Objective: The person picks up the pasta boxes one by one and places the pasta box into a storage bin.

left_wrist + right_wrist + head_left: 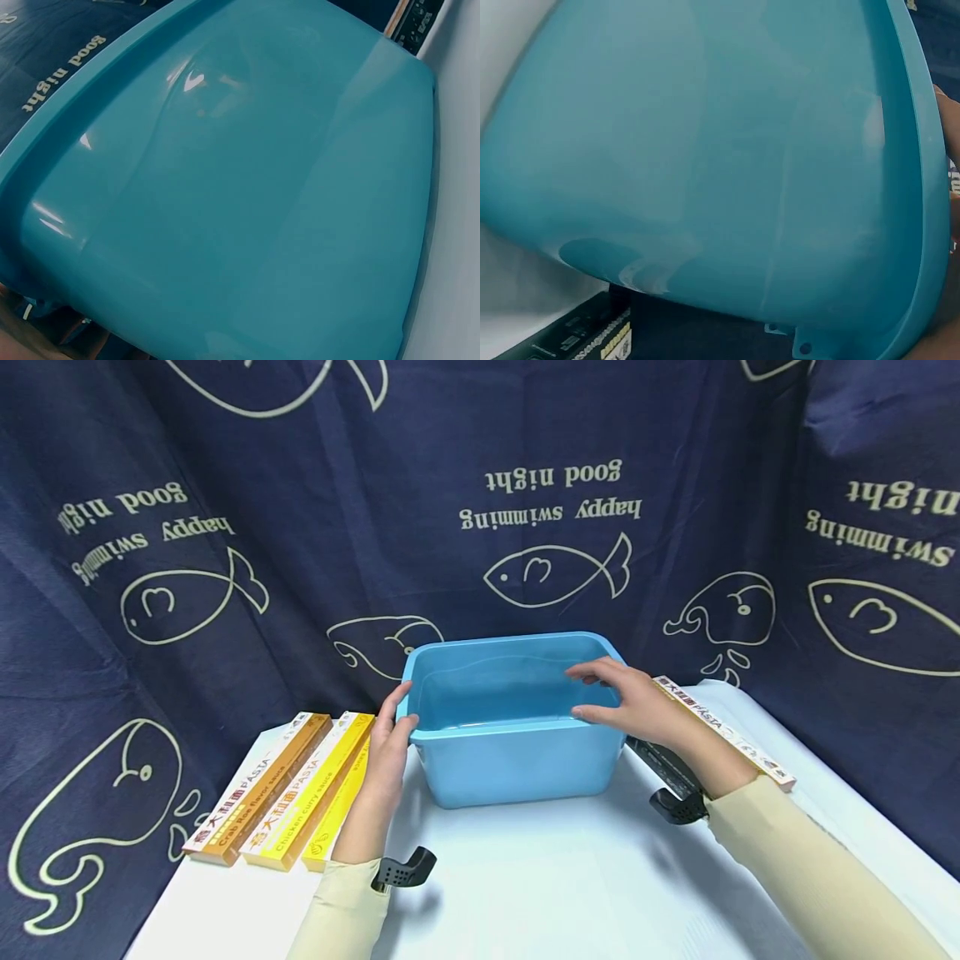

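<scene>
Bin (pixel 517 768) in place, five boxes outside it

And we're looking at a blue bin standing upright in the middle of the white table (pixel 525 877), mouth up, a hand at each end! The left hand (pixel 388 747) is at the left rim, thumb near the front corner, fingertips along the edge; whether that is a firm grip or a light touch, I cannot tell. Across at the right end, the right hand (pixel 637 697) reaches over the rim, thumb and fingers spread wide inside the mouth, pinching nothing.

Now the score. The bin's positioning looks done, or very nearly. Anything involving the boxes looks undone: on the left, the brown box (pixel 266 789), the yellow curry box (pixel 311 793) and a second yellow box (pixel 345 814) lie side by side; on the right, a black box (pixel 663 764) sits just beside the bin, with a white-topped box (pixel 723 727) beyond, partly behind the forearm. No box shows within the bin, though its front wall hides some of the floor. Early stages, by my reading!
</scene>
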`<move>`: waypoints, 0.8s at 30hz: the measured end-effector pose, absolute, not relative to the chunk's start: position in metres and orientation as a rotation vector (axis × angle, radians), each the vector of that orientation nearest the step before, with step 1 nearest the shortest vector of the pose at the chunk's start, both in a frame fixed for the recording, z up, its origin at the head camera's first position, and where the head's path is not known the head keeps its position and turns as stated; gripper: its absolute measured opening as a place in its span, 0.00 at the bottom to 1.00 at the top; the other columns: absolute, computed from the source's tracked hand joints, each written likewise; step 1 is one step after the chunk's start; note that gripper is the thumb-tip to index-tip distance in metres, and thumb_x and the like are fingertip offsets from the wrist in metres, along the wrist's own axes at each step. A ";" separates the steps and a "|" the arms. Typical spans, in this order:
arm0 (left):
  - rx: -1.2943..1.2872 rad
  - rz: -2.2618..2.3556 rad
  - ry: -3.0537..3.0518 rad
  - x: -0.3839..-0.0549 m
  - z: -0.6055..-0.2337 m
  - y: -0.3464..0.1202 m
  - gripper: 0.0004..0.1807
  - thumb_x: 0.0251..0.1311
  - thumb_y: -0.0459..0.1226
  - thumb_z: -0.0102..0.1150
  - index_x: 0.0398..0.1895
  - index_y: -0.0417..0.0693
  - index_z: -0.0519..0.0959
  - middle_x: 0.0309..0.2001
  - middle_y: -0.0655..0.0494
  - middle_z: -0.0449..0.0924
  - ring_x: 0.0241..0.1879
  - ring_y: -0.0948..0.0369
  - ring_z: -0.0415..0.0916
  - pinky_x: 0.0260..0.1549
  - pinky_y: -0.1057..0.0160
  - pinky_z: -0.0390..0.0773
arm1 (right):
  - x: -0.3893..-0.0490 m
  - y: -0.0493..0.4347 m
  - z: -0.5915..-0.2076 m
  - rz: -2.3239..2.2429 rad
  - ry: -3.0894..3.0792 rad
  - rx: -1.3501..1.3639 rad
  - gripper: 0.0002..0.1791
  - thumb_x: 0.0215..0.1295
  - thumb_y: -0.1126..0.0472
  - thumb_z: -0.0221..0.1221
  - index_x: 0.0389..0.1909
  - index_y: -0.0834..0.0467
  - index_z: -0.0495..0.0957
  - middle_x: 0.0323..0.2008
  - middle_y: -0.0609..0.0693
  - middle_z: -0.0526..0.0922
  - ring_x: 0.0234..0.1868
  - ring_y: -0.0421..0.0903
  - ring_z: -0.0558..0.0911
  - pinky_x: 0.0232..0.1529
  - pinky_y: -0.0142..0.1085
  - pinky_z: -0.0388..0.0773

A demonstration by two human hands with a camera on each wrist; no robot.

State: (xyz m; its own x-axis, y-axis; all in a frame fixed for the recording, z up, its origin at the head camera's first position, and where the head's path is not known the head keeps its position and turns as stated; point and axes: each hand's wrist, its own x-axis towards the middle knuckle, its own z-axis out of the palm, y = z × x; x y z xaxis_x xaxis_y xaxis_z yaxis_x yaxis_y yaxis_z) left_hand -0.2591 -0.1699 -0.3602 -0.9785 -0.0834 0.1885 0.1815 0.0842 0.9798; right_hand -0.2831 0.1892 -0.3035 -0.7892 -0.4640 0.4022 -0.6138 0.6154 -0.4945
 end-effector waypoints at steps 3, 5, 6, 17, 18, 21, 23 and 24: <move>-0.092 -1.998 -2.159 -0.259 -0.360 -0.170 0.29 0.71 0.42 0.42 0.74 0.71 0.60 0.80 0.63 0.49 0.78 0.54 0.47 0.74 0.36 0.50 | -0.281 0.192 -0.305 0.927 -2.569 0.858 0.30 0.62 0.50 0.68 0.64 0.51 0.74 0.60 0.52 0.79 0.60 0.51 0.76 0.62 0.54 0.72; -0.089 -1.998 -2.159 -0.258 -0.359 -0.169 0.29 0.71 0.42 0.42 0.74 0.71 0.61 0.80 0.63 0.49 0.78 0.54 0.47 0.74 0.36 0.50 | -0.279 0.194 -0.306 0.933 -2.558 0.830 0.29 0.62 0.51 0.68 0.64 0.51 0.74 0.60 0.52 0.78 0.62 0.52 0.75 0.63 0.57 0.71; -0.089 -1.997 -2.159 -0.258 -0.359 -0.169 0.29 0.70 0.42 0.42 0.74 0.71 0.61 0.80 0.63 0.49 0.78 0.54 0.47 0.74 0.36 0.50 | -0.277 0.196 -0.306 0.936 -2.559 0.810 0.29 0.63 0.51 0.67 0.64 0.50 0.74 0.61 0.51 0.78 0.62 0.53 0.75 0.63 0.58 0.70; -0.092 -1.993 -2.157 -0.257 -0.359 -0.169 0.29 0.71 0.43 0.42 0.74 0.71 0.60 0.80 0.65 0.49 0.78 0.54 0.48 0.75 0.37 0.51 | -0.273 0.218 -0.314 1.040 -2.497 0.676 0.30 0.64 0.55 0.66 0.67 0.54 0.71 0.67 0.57 0.69 0.70 0.62 0.66 0.65 0.69 0.63; -0.091 -1.993 -2.157 -0.257 -0.359 -0.169 0.29 0.71 0.43 0.42 0.74 0.71 0.60 0.80 0.65 0.48 0.78 0.54 0.47 0.75 0.37 0.51 | -0.272 0.220 -0.315 1.039 -2.491 0.673 0.30 0.64 0.56 0.66 0.67 0.55 0.71 0.67 0.58 0.69 0.70 0.62 0.66 0.65 0.69 0.63; -0.089 -1.997 -2.158 -0.257 -0.360 -0.169 0.29 0.71 0.43 0.42 0.74 0.71 0.60 0.80 0.64 0.48 0.78 0.54 0.47 0.75 0.37 0.50 | -0.271 0.227 -0.320 1.072 -2.489 0.647 0.30 0.65 0.57 0.65 0.67 0.55 0.70 0.67 0.58 0.69 0.68 0.61 0.66 0.64 0.69 0.63; -0.089 -1.999 -2.158 -0.257 -0.359 -0.168 0.29 0.71 0.42 0.42 0.74 0.71 0.60 0.80 0.63 0.48 0.78 0.53 0.47 0.75 0.36 0.50 | -0.270 0.231 -0.323 1.103 -2.492 0.617 0.30 0.67 0.57 0.64 0.68 0.55 0.70 0.67 0.58 0.68 0.68 0.62 0.67 0.65 0.69 0.63; -0.088 -1.999 -2.159 -0.257 -0.359 -0.168 0.29 0.71 0.42 0.42 0.74 0.71 0.60 0.80 0.64 0.48 0.78 0.53 0.47 0.75 0.36 0.50 | -0.270 0.233 -0.324 1.114 -2.496 0.597 0.30 0.67 0.56 0.63 0.69 0.55 0.69 0.67 0.59 0.68 0.68 0.63 0.67 0.65 0.69 0.63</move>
